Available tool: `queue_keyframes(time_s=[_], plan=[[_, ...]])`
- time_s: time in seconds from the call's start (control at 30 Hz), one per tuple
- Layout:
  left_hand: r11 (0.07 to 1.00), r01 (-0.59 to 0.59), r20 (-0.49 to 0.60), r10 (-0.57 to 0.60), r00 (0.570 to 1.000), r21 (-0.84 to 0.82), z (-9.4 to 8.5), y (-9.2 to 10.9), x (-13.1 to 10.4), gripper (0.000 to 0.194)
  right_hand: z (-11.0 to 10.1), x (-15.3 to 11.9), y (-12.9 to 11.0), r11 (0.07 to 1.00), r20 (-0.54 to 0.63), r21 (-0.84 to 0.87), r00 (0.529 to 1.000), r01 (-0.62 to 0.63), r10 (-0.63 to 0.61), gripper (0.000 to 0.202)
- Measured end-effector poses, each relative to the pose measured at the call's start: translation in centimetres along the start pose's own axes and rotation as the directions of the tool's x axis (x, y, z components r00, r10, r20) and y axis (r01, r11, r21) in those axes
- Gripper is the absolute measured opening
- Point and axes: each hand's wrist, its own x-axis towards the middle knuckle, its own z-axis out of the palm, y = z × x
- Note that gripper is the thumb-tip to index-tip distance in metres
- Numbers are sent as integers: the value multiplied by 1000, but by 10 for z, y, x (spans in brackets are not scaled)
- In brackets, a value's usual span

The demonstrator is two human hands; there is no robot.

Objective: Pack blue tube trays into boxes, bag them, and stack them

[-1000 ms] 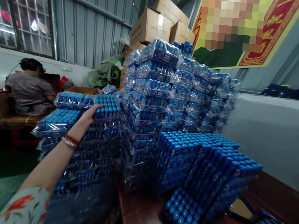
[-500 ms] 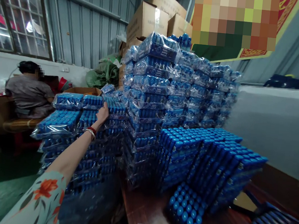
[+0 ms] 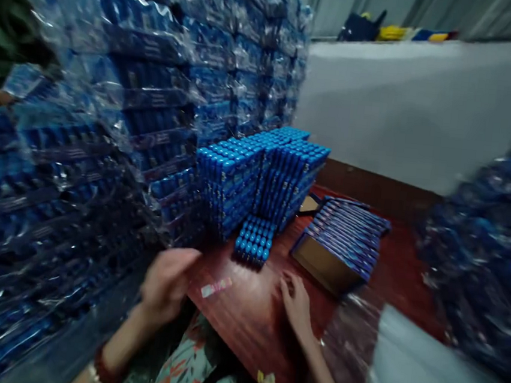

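My left hand point(image 3: 167, 284) is raised over the near left edge of the table, smeared by motion, so its fingers are unclear. A bracelet shows at that wrist. Low over the wooden table point(image 3: 247, 317), my right hand point(image 3: 296, 298) has loosely bent fingers with a gap between them and nothing visible inside. Just beyond it stands a small block of blue-capped containers point(image 3: 254, 239). Taller stacks of similar blue-capped containers point(image 3: 234, 177) rise behind. To the right of this hand lies an open carton point(image 3: 330, 264) with a row of flat blue pieces point(image 3: 346, 230) in it.
Film-wrapped blue packs point(image 3: 148, 85) are piled high on the left. More wrapped packs point(image 3: 489, 250) stand at the right. A pale plastic sheet or bag stack point(image 3: 428, 371) lies at the front right. A white wall point(image 3: 381, 101) bounds the back.
The view has swung right and down. My left hand has left the wrapped packs at the left and come back to the table edge. My right hand has come into view.
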Motion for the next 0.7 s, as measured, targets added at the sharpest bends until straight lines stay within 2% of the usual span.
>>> queue_keyframes(time_s=[0.03,0.07,0.1,0.13,0.2,0.27,0.33,0.4,0.47,0.57,0.63,0.67,0.7], plan=[[992,111,233,-93,968,-64,33,-2,-15,38,3,15,-3,998,-5,56,999,-37,38,48],[950,301,375,-249,893,-86,64,-7,-24,43,8,30,-7,992,-2,102,997,-73,74,52],[867,492,446,-412,795,-76,94,-16,-28,49,16,43,-12,984,-3,142,994,-111,112,56],[780,625,466,-538,703,-43,121,-26,-26,52,24,56,-16,979,-2,159,991,-130,132,59],[717,697,454,-616,644,-17,164,-47,-15,54,43,74,-23,974,9,175,989,-147,147,61],[706,708,422,-637,645,-17,190,-62,-3,49,57,81,-25,972,30,190,990,-137,134,57],[698,716,384,-657,648,-15,202,-67,-2,47,62,73,-24,971,44,203,992,-125,118,54],[690,724,357,-675,646,-6,200,-60,-18,46,56,50,-20,971,42,209,993,-120,113,54],[693,720,366,-667,649,-12,191,-46,-46,45,40,17,-15,970,48,208,992,-123,115,53],[688,724,418,-645,639,-46,176,-17,-93,46,0,-24,-8,985,65,118,991,-122,115,46],[668,741,471,-633,615,-71,170,1,-116,51,-34,-31,-6,990,-77,-97,993,-99,92,46],[656,751,500,-626,598,-76,168,9,-123,54,-52,-27,-6,963,-202,-244,977,-114,64,49],[648,758,528,-618,582,-76,168,15,-127,57,-70,-19,-7,907,-332,-387,943,-166,31,53]])
